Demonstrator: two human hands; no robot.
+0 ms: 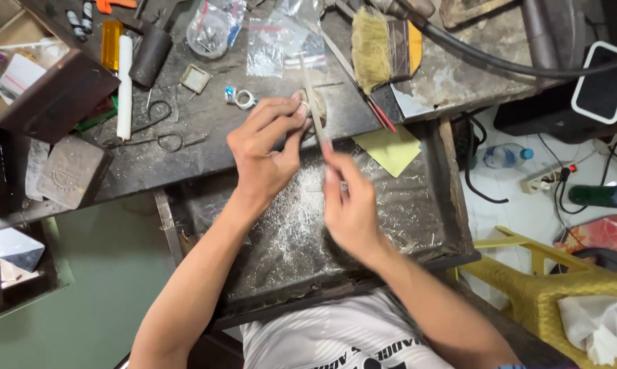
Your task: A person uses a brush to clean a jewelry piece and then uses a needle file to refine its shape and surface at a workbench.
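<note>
Head view: the left hand [264,147] pinched a small ring-like piece [305,107] against the bench [206,130] edge. The right hand [349,208], blurred, gripped a thin file [312,92] laid across the piece, over a tray [418,212] dusted with filings. Filing seemed underway; the following stroke would need a steady pinch and even pressure.

A single head-worn camera looked steeply down from above the person's chest, facing forward over the near edge of the dark surface [206,130] and the filings-strewn tray [404,219] slung below that edge. It sat close, so both forearms filled the lower half and the left hand [264,154] and right hand [349,208] met near the middle. With only one view, nothing was shared; the floor showed past the surface's right edge.
</note>
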